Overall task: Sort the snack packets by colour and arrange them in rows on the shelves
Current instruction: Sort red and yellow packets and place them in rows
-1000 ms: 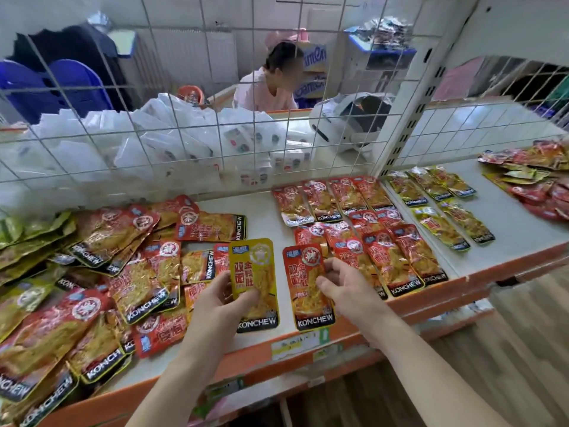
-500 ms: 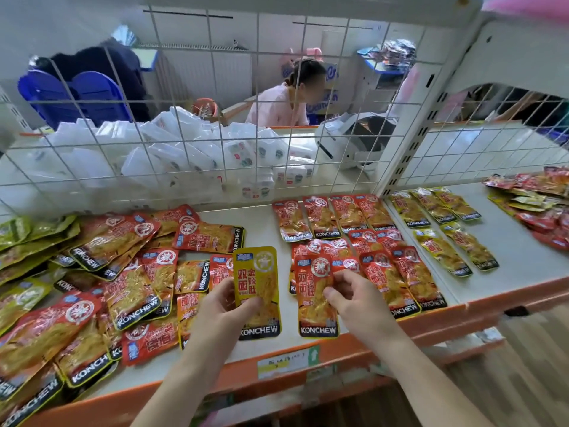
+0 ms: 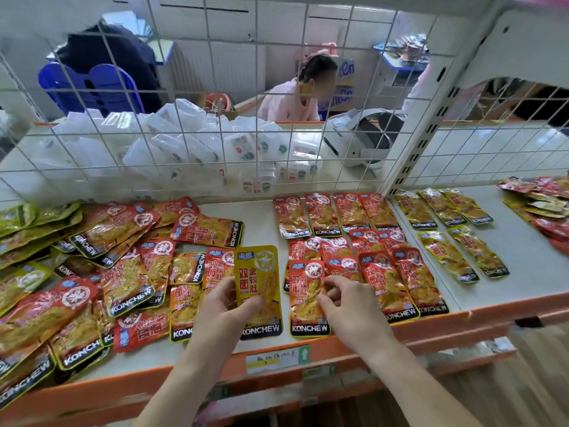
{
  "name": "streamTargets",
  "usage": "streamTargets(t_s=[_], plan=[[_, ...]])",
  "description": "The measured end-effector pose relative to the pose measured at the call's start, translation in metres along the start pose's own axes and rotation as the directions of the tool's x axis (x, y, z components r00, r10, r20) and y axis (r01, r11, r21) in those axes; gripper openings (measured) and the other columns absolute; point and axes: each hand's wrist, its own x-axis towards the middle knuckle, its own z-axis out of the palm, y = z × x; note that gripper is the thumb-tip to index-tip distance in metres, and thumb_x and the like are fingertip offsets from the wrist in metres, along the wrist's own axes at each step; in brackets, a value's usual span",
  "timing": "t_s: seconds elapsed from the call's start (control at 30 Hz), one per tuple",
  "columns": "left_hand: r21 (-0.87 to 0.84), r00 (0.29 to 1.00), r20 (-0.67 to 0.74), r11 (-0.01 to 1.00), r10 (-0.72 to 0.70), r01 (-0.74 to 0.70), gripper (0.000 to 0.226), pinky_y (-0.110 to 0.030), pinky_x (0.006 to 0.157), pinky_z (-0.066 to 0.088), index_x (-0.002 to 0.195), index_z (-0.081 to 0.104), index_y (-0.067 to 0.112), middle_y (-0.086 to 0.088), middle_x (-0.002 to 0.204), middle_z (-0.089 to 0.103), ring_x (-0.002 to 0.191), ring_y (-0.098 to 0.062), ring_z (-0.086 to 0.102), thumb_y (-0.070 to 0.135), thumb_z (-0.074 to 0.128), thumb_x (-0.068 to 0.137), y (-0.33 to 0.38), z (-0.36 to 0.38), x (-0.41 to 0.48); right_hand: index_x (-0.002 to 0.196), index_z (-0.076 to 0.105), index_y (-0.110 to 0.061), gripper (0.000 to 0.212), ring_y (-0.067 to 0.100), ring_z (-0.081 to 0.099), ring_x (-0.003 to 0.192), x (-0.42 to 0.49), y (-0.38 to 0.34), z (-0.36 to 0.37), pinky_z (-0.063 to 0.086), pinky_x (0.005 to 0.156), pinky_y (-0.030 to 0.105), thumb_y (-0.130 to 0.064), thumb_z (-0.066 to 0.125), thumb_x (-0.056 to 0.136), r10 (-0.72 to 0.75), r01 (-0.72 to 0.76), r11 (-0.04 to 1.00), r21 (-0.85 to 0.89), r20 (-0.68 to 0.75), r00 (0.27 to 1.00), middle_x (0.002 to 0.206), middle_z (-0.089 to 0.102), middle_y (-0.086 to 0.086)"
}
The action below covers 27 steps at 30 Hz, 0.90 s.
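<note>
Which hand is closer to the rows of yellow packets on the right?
Right. The right hand pinches a red packet left of the yellow rows; the left hand, holding a yellow packet, is farther left.

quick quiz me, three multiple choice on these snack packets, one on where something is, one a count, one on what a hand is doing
1. Where is the bright yellow foil packet relative to the red foil packet at the right hand?
A. to its left
B. to its right
C. stacked on top of it

2. How many packets make up the back row of sorted reds?
A. two
B. four
C. seven

3. What is the left hand doing?
A. lying flat with nothing in it
B. curled into an empty fist
C. pinching the yellow packet

Answers:
1 A, the yellow one lies just left of the red one, side by side.
2 B, four red packets lie side by side in that row.
3 C, its thumb lies across the packet's front.
</note>
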Motion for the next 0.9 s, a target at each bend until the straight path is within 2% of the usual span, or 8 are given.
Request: streamTargets(t_s=[0.1, 0.23, 0.33, 0.43, 0.5, 0.63, 0.77, 0.9], plan=[[-0.017, 1.000, -0.002, 1.000, -0.018, 0.018, 0.024, -0.021, 0.074, 0.052, 0.103, 0.066, 0.020, 0.002, 0.094, 0.077, 0.087, -0.015, 0.073, 0.001, 0.067, 0.089, -0.003, 0.001, 0.001, 0.125, 0.064, -0.013, 0.034, 0.007, 0.065, 0.081, -0.003, 0.000, -0.001, 0.058, 0.080, 0.024, -0.026, 0.065, 0.094, -0.033, 0.032, 0.998, -0.048, -0.028, 0.999, 0.084, 0.065, -0.010], [-0.023, 1.000, -0.005, 0.999, -0.024, 0.024, 0.024, -0.029, 0.081, 0.052, 0.105, 0.067, 0.018, -0.001, 0.096, 0.077, 0.090, -0.018, 0.072, 0.001, 0.067, 0.089, -0.006, 0.001, 0.002, 0.114, 0.067, -0.016, 0.023, 0.007, 0.065, 0.083, -0.007, -0.002, -0.002, 0.055, 0.074, 0.018, -0.027, 0.066, 0.094, -0.096, 0.088, 0.991, -0.101, -0.081, 0.992, 0.094, 0.068, -0.006], [-0.044, 0.999, -0.024, 0.999, -0.033, 0.032, 0.024, -0.021, 0.072, 0.052, 0.104, 0.067, 0.017, 0.002, 0.090, 0.077, 0.086, -0.016, 0.073, -0.001, 0.067, 0.089, -0.006, 0.001, 0.003, 0.124, 0.064, -0.020, 0.035, 0.011, 0.057, 0.109, -0.008, -0.004, 0.005, 0.048, 0.092, 0.022, -0.034, 0.067, 0.092, -0.186, 0.168, 0.969, -0.182, -0.088, 0.979, 0.116, 0.065, -0.007], [-0.053, 0.999, -0.020, 0.998, -0.031, 0.030, 0.025, -0.015, 0.065, 0.053, 0.103, 0.066, 0.017, 0.005, 0.088, 0.077, 0.080, -0.010, 0.072, -0.002, 0.066, 0.089, -0.006, 0.001, 0.004, 0.138, 0.055, -0.025, 0.052, 0.012, 0.041, 0.133, -0.007, -0.004, 0.013, 0.037, 0.110, 0.029, -0.040, 0.067, 0.090, -0.255, 0.249, 0.943, -0.221, 0.004, 0.967, 0.141, 0.052, -0.009], [-0.051, 0.999, -0.013, 0.998, -0.030, 0.030, 0.025, -0.013, 0.064, 0.052, 0.103, 0.065, 0.018, 0.007, 0.087, 0.077, 0.079, -0.008, 0.072, -0.002, 0.066, 0.089, -0.006, 0.000, 0.003, 0.143, 0.048, -0.029, 0.056, 0.010, 0.032, 0.140, -0.008, -0.002, 0.016, 0.032, 0.116, 0.034, -0.044, 0.063, 0.092, -0.261, 0.271, 0.929, -0.250, 0.075, 0.962, 0.149, 0.043, -0.011], [-0.050, 0.999, 0.027, 0.998, -0.043, 0.044, 0.023, -0.019, 0.069, 0.054, 0.104, 0.066, 0.016, 0.003, 0.092, 0.077, 0.085, -0.013, 0.073, 0.000, 0.067, 0.089, -0.008, 0.002, 0.002, 0.145, 0.045, -0.032, 0.056, 0.007, 0.026, 0.143, -0.008, 0.003, 0.017, 0.026, 0.120, 0.035, -0.044, 0.062, 0.093, -0.256, 0.274, 0.929, -0.250, 0.104, 0.961, 0.154, 0.035, -0.014], [-0.055, 0.998, 0.045, 0.997, -0.048, 0.050, 0.023, -0.014, 0.064, 0.053, 0.104, 0.066, 0.016, 0.004, 0.089, 0.077, 0.082, -0.010, 0.073, -0.001, 0.067, 0.089, -0.007, 0.002, 0.002, 0.144, 0.048, -0.030, 0.054, 0.004, 0.024, 0.144, -0.007, 0.006, 0.016, 0.026, 0.120, 0.036, -0.042, 0.063, 0.093, -0.267, 0.287, 0.933, -0.217, 0.114, 0.957, 0.153, 0.034, -0.016], [-0.079, 0.997, 0.049, 0.995, -0.063, 0.067, 0.023, -0.015, 0.064, 0.054, 0.104, 0.064, 0.018, 0.005, 0.089, 0.077, 0.084, -0.011, 0.073, 0.000, 0.067, 0.089, -0.006, -0.001, 0.002, 0.141, 0.051, -0.028, 0.050, 0.003, 0.025, 0.143, -0.009, 0.009, 0.015, 0.024, 0.120, 0.030, -0.041, 0.062, 0.093, -0.288, 0.306, 0.928, -0.212, 0.114, 0.951, 0.152, 0.036, -0.016]])
